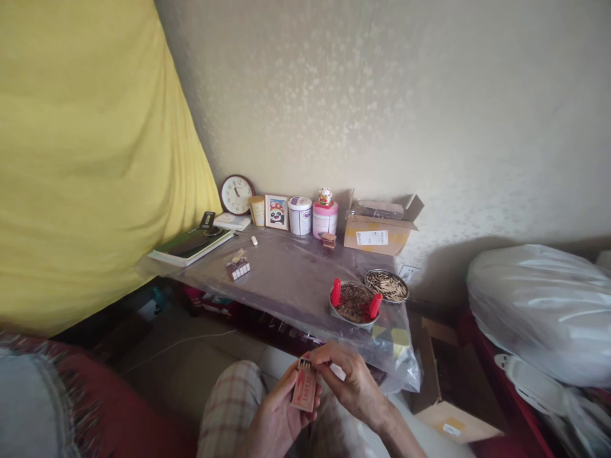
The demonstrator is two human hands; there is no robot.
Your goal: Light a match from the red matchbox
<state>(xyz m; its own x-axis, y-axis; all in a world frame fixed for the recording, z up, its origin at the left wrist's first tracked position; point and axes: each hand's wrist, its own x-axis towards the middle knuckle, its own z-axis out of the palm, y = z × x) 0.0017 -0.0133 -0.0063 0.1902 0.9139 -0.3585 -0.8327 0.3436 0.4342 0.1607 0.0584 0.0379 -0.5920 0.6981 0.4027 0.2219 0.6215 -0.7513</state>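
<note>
My left hand (pixel 274 416) is wrapped around a small red matchbox (pixel 304 387), held upright over my lap with its drawer slid partly out at the top. My right hand (pixel 351 380) reaches over from the right, its fingers pinched at the open top end of the matchbox. Ahead on the plastic-covered table (pixel 291 280) stands a metal bowl (pixel 354 304) of loose matches with two red pieces on its rim. A second dish (pixel 386 285) of pale matchsticks sits just behind it.
At the back of the table stand a round clock (pixel 237 194), a small picture frame (pixel 277 212), tins (pixel 300 215) and an open cardboard box (pixel 379 229). Another matchbox (pixel 237 266) and books (pixel 191 245) lie at the left. A yellow curtain (pixel 86 159) hangs left; a white bag (pixel 539 312) bulges right.
</note>
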